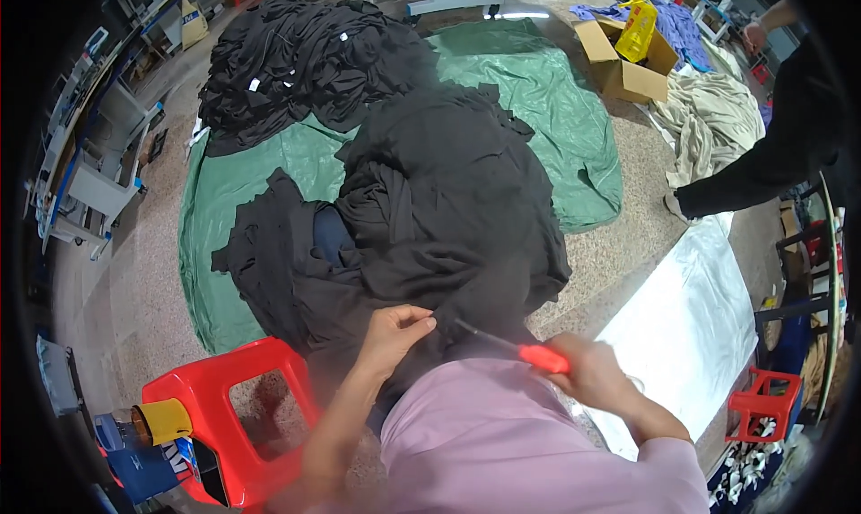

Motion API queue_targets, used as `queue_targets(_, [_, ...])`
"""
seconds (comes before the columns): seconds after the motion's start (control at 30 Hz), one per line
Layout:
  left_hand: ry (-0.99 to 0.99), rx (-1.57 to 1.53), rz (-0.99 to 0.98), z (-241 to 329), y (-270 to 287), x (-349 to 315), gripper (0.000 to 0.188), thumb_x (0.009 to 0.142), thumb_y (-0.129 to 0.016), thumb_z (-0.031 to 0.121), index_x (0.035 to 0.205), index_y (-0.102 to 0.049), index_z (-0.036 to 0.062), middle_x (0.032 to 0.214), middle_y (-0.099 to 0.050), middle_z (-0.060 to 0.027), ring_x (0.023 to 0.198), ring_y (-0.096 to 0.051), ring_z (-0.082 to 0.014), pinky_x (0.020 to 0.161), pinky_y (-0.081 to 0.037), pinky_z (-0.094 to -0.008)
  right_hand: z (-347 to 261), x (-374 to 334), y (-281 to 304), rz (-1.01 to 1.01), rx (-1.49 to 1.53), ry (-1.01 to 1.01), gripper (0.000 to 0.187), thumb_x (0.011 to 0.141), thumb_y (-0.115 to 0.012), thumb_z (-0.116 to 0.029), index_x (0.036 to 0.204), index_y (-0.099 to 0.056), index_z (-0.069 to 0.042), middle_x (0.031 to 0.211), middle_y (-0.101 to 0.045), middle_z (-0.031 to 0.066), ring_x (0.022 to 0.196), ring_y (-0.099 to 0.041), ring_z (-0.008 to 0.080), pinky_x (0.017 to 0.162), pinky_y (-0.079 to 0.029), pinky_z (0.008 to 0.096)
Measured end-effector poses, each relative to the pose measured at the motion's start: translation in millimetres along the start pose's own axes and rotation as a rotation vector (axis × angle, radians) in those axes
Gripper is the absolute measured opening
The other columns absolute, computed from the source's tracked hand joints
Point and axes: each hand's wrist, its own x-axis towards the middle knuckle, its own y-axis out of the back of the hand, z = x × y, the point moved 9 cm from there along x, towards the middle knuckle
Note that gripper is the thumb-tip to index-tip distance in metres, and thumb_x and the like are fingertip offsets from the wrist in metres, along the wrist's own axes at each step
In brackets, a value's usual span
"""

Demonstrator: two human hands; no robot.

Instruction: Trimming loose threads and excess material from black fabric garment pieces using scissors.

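Observation:
Black garments (448, 191) lie heaped in front of me, and their near part reaches into my lap. Thumb and fingers of my left hand (395, 335) are pinched together at the near edge of the dark cloth. My right hand (592, 370) is closed round the red handle of a thin metal-shafted tool (543, 359). Its shaft slants up and left, its tip over the cloth just right of my left fingertips; I cannot make out the tip's shape.
A second black garment pile (305, 65) rests farther back on a green sheet (578, 146). At my left stands a red stool (206, 379). To the right are a white sheet (691, 308), a smaller red stool (762, 406), a cardboard box (619, 70) and a person's dark-clad leg (753, 178).

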Motion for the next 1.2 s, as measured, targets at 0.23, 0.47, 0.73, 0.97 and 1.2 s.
queue_targets(0.23, [-0.092,-0.002,0.104,-7.7,12.8,-1.4,0.014,0.083,-0.072,0.003,0.095,-0.072,-0.004,0.085,-0.069,-0.0024,0.073,-0.059,-0.0061,0.068,-0.046,-0.0195,-3.8,-2.4,-23.2,0.016,0.05,0.023,0.03,0.083,-0.07,-0.031,0.091,-0.058,-0.005,0.073,-0.063,0.0171,0.062,-0.063,0.0371,0.057,-0.049,0.0452])
queue_targets(0.47, [-0.169,0.22,0.122,4.7,6.9,-1.7,0.017,0.082,-0.073,0.007,0.094,-0.071,-0.0043,0.084,-0.069,-0.0046,0.072,-0.06,-0.0076,0.067,-0.047,-0.0218,6.7,-5.0,-26.0,0.054,0.129,-0.035,0.026,0.079,-0.07,-0.018,0.101,-0.063,-0.008,0.083,-0.064,0.0141,0.073,-0.063,0.0379,0.063,-0.05,0.0439])
queue_targets(0.73, [-0.304,0.707,0.144,49.4,-38.8,26.6,0.043,0.074,-0.081,0.025,0.107,-0.067,0.0018,0.087,-0.069,-0.0091,0.075,-0.063,-0.0167,0.073,-0.051,-0.0289,26.6,-16.4,-3.4,0.167,0.063,-0.152,0.028,0.083,-0.073,-0.03,0.097,-0.063,-0.009,0.082,-0.065,0.013,0.068,-0.065,0.0359,0.059,-0.05,0.0436])
queue_targets(0.97, [-0.365,0.465,0.209,31.1,-31.9,36.7,0.016,0.078,-0.074,0.008,0.092,-0.074,-0.0004,0.086,-0.072,-0.0111,0.075,-0.065,-0.0166,0.071,-0.049,-0.0287,25.8,-14.3,-8.5,0.116,0.086,-0.174,0.025,0.082,-0.072,-0.026,0.095,-0.062,-0.007,0.078,-0.065,0.0151,0.068,-0.064,0.0377,0.059,-0.049,0.0446])
queue_targets(1.2, [-0.257,0.38,0.208,10.0,-19.5,42.7,0.018,0.082,-0.071,0.008,0.096,-0.073,-0.0025,0.089,-0.072,-0.0103,0.077,-0.065,-0.0148,0.072,-0.05,-0.029,30.0,-7.3,-23.9,0.061,0.077,-0.192,0.024,0.08,-0.073,-0.021,0.097,-0.063,-0.007,0.08,-0.065,0.0169,0.072,-0.064,0.039,0.063,-0.05,0.0451])
